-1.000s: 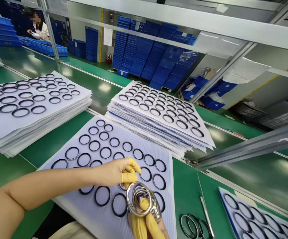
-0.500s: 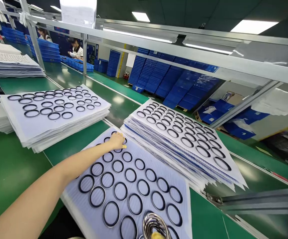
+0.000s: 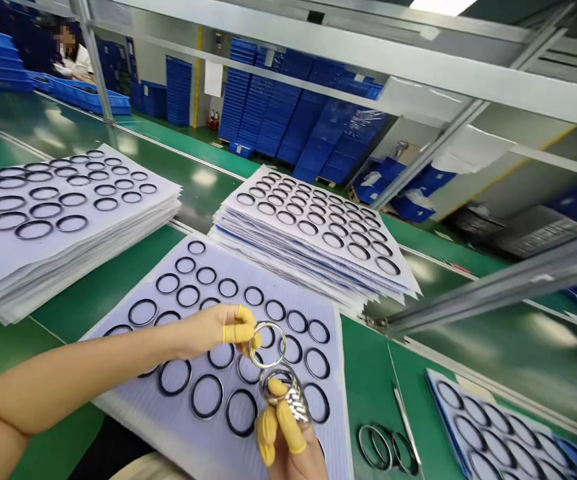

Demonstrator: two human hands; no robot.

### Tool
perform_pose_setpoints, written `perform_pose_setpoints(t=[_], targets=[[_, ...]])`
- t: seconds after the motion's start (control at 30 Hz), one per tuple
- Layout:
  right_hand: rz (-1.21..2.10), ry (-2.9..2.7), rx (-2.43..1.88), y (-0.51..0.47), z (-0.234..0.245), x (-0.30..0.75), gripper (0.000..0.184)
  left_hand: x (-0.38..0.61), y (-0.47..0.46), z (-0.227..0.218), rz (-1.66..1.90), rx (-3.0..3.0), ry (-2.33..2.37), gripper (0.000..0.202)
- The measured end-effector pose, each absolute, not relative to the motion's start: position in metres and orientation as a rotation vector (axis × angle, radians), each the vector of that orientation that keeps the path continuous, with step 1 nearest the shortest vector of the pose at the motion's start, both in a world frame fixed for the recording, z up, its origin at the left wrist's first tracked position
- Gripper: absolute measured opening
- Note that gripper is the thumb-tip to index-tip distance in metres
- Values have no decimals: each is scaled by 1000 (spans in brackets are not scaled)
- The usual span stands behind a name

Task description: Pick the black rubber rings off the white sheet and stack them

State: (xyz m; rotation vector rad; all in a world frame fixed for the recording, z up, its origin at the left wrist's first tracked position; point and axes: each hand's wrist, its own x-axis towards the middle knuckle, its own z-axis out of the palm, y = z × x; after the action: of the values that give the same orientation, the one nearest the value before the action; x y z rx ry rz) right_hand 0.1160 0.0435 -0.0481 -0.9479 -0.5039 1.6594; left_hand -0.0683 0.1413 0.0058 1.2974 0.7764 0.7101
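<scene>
My left hand (image 3: pixel 223 331), with yellow finger cots on the fingertips, pinches a single silver metal ring (image 3: pixel 267 345) above the white sheet of black rings (image 3: pixel 178 293) in front of me. Just below it, my right hand (image 3: pixel 288 440), also in yellow finger cots, is closed around a stack of metal rings (image 3: pixel 288 395) slipped over its fingers. The single ring sits just above the top of that stack. The sheet holds rows of black rings of different sizes.
Two piles of similar ring sheets lie on the green bench, one at left (image 3: pixel 53 220) and one behind (image 3: pixel 313 233). Loose metal rings (image 3: pixel 386 448) and tweezers (image 3: pixel 408 427) lie at right, beside another sheet (image 3: pixel 498 433). A person sits far back left (image 3: pixel 71 57).
My left hand reached to the far end of the sheet, then came back to the stack in my right hand and now pinches one metal ring. The view tilted up and back down.
</scene>
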Motion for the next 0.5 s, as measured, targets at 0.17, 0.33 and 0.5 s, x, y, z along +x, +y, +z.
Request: perform_pose_setpoints(t=[0.17, 0.33, 0.5], targets=[[1684, -537, -844, 37, -40, 115, 33, -62, 120, 18, 641, 1111, 635, 44], [1683, -494, -790, 28, -36, 120, 24, -58, 118, 19, 572, 1102, 603, 44], [1741, -443, -785, 23, -27, 120, 22, -54, 114, 10, 484, 1255, 609, 32]])
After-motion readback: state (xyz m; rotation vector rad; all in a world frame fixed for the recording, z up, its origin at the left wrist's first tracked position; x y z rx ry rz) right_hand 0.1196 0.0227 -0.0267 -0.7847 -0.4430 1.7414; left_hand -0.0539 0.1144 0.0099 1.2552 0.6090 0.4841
